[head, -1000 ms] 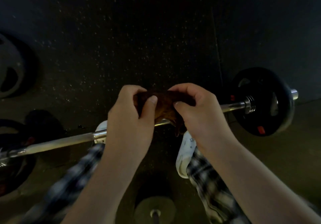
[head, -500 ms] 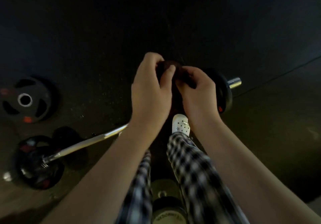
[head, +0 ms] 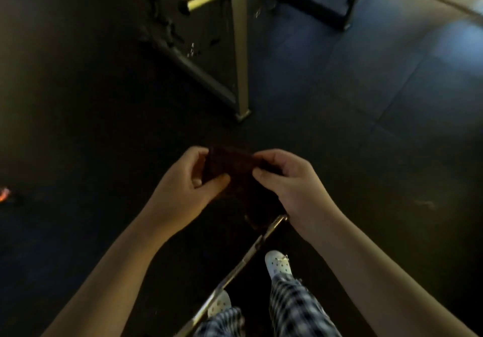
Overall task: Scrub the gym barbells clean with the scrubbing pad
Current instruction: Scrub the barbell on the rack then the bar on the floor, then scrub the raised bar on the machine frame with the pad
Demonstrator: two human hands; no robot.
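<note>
I hold both forearms angled inward in front of me. My left hand [head: 183, 187] pinches the left edge of the dark scrubbing pad [head: 227, 166] between thumb and curled fingers, and my right hand [head: 292, 185] pinches its right edge. The barbell [head: 243, 261] runs diagonally from just below my right hand to the bottom edge, past my white shoes [head: 278, 263]. Bare rubber floor [head: 78, 140] spreads on both sides; a machine post [head: 240, 49] stands ahead.

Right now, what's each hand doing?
Left hand: pinching the left edge of the scrubbing pad.
Right hand: pinching the right edge of the same pad.
</note>
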